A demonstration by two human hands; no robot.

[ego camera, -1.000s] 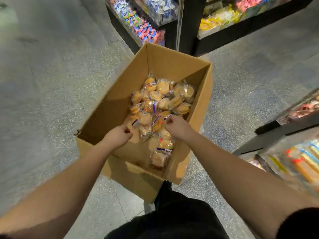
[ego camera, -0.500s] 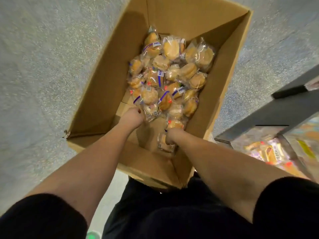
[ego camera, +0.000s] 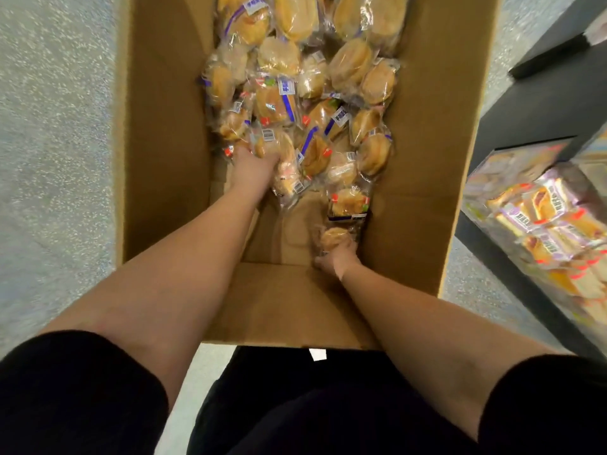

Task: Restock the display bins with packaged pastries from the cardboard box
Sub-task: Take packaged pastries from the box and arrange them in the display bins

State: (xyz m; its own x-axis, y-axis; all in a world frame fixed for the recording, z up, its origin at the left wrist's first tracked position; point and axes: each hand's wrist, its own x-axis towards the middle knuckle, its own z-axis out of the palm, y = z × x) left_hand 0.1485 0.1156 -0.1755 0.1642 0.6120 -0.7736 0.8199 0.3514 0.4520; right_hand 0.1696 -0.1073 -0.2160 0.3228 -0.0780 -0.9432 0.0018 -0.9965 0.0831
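Packaged pastries (ego camera: 305, 93) in cardboard box (ego camera: 164, 126), both hands gripping some

Person observed from above. Both arms bare from just above the elbow down to the left hand (ego camera: 253, 165) and right hand (ego camera: 338, 257). Short black fabric sleeves (ego camera: 75, 395) cover both upper arms (plain, no visible print). Black lower garment (ego camera: 295, 408) bears one small white rectangular tag (ego camera: 317, 354) near its upper edge.

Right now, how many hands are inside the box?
2. The left hand grips packs at the near edge of the pastry pile. The right hand holds one pastry near the close wall of the box.
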